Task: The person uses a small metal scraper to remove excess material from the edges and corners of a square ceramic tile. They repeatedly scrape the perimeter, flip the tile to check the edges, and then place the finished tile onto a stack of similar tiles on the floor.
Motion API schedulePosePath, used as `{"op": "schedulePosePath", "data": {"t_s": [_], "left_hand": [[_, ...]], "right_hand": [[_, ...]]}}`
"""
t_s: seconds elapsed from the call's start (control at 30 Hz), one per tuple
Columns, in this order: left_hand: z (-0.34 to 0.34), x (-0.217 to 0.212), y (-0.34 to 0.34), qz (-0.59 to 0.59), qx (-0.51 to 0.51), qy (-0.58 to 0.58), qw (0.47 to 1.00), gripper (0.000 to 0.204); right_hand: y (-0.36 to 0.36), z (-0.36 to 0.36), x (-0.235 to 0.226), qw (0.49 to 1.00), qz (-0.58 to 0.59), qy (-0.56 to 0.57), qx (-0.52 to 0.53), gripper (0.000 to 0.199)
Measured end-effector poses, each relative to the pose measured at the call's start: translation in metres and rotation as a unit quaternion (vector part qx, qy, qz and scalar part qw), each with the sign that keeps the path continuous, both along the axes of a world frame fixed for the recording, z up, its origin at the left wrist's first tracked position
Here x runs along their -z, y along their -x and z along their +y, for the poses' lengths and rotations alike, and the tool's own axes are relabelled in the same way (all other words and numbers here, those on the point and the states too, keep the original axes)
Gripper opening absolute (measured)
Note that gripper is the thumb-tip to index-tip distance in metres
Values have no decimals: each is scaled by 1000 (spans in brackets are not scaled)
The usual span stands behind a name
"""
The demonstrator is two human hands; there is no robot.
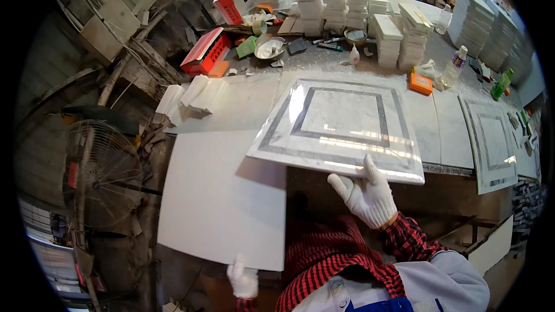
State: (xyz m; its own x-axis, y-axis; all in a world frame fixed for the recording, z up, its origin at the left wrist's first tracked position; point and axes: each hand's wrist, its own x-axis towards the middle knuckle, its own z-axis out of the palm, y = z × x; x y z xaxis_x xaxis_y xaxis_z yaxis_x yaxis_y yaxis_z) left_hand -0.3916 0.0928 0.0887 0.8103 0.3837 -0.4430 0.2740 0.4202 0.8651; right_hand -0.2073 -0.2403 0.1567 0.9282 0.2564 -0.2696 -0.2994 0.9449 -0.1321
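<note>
Right hand (366,196) gripping patterned marble tile (340,126), left hand (243,280) holding white slab (222,202)

One head-worn fisheye view looks steeply down from close above onto the tabletop (439,133), edges bending toward the dark rim.

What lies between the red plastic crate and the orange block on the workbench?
In the head view, between the red plastic crate and the orange block lies the square marble tile with grey borders.

A tile workshop: a dusty bench (439,121) with marble tiles (341,124), stacked tile pieces (358,0), glue bottles (354,55), and a fan (101,176).
</note>
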Motion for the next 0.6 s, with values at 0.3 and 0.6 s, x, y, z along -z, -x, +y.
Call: {"op": "schedulePosePath", "data": {"t_s": [0.3,0.6], "left_hand": [[-160,94,-87,-103,239,-134,956,29],[-265,145,-112,-171,544,-399,718,30]], "right_hand": [[-9,-3,-12,999,9,-39,-13,57],[13,13,42,998,68,-9,14,51]]}}
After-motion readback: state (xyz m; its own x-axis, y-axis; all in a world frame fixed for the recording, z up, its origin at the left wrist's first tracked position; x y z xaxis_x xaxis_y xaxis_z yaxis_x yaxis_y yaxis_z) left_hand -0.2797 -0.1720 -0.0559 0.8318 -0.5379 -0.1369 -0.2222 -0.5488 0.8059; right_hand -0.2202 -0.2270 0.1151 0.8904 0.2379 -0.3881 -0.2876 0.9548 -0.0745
